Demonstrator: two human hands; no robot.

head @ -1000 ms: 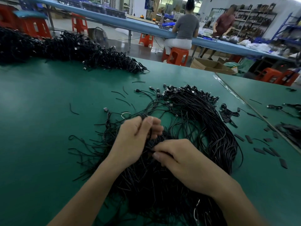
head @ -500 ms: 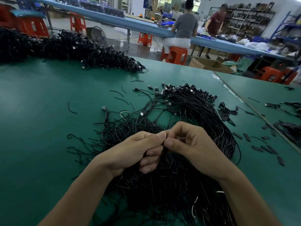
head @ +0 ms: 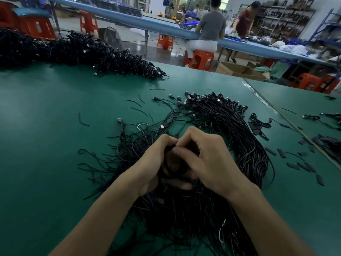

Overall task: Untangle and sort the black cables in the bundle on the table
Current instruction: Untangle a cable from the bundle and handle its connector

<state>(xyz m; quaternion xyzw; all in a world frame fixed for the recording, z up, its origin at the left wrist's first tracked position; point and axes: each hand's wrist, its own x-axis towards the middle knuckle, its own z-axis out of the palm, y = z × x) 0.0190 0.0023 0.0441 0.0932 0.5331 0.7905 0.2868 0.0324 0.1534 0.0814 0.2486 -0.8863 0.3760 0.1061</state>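
Observation:
A big bundle of black cables (head: 238, 137) lies on the green table (head: 46, 145), with plug ends fanned out at its far end and tangled loose ends near me. My left hand (head: 155, 163) and my right hand (head: 206, 159) meet over the middle of the tangle. Both have curled fingers closed around a small clump of black cable strands held between them. The strands inside the hands are mostly hidden by my fingers.
A second long heap of black cables (head: 73, 50) runs along the table's far left. Short cable offcuts (head: 137, 103) and small black flat pieces (head: 293, 166) lie scattered around. Two people work at a blue bench (head: 166, 29) behind, among red stools (head: 202, 59).
Both hands came together over the tangle and rose a little; they now cup a clump of strands between them instead of picking at separate spots.

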